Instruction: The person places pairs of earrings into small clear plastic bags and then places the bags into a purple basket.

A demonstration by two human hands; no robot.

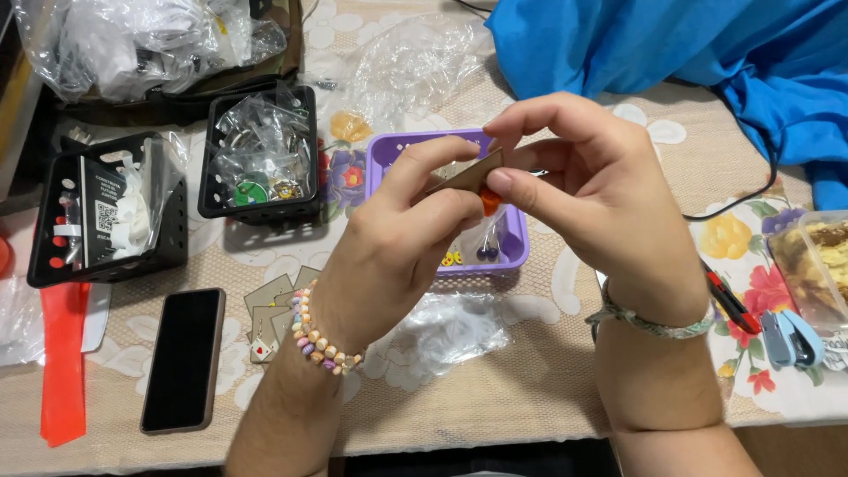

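My left hand and my right hand meet above a purple basket. Together they pinch a small brown card, with a small orange piece showing just under it between the fingertips. A clear bag with dark beads hangs below the card. My left wrist wears a bracelet of pastel beads. A woven braided bracelet is around my right wrist.
A black phone lies at the left, with brown cards beside it. Two black baskets hold packets. Blue cloth covers the far right. A blue stapler, red-handled tool, orange strip and clear bags lie around.
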